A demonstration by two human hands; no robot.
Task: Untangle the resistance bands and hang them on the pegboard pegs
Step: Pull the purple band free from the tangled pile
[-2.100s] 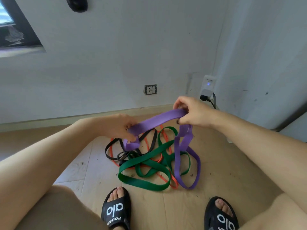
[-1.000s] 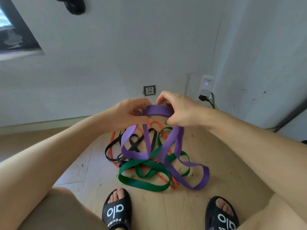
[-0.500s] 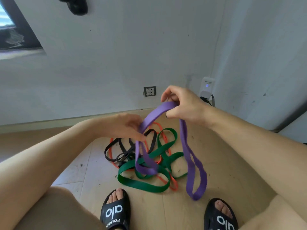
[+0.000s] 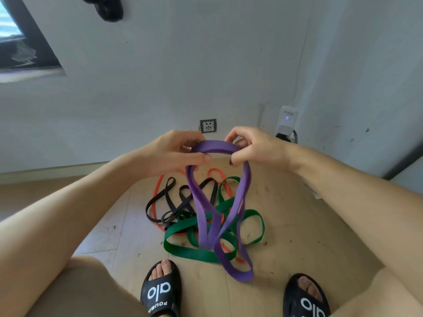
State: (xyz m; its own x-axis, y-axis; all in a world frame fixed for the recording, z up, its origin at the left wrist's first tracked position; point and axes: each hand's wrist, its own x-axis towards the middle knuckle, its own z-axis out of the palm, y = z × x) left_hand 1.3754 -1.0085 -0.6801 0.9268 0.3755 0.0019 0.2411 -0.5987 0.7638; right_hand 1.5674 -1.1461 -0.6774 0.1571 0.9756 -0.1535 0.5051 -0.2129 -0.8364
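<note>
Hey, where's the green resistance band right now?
The green band lies on the floor just ahead of the sandals, tangled with the black band and orange band, under the hanging purple band.

Floor [image 4: 297, 225]: light wood-look planks, speckled with dark debris, meeting a paler tiled patch [image 4: 103, 236] on the left. Lying on it in one tangled pile: green band [image 4: 183, 250], black band [image 4: 169, 200], orange band [image 4: 158, 186]. Purple band [image 4: 242, 276] is trailing its low loop at the pile's near edge; contact with the floor unclear. Two black slides [image 4: 160, 291] are standing on the planks just in front of the pile.
</note>
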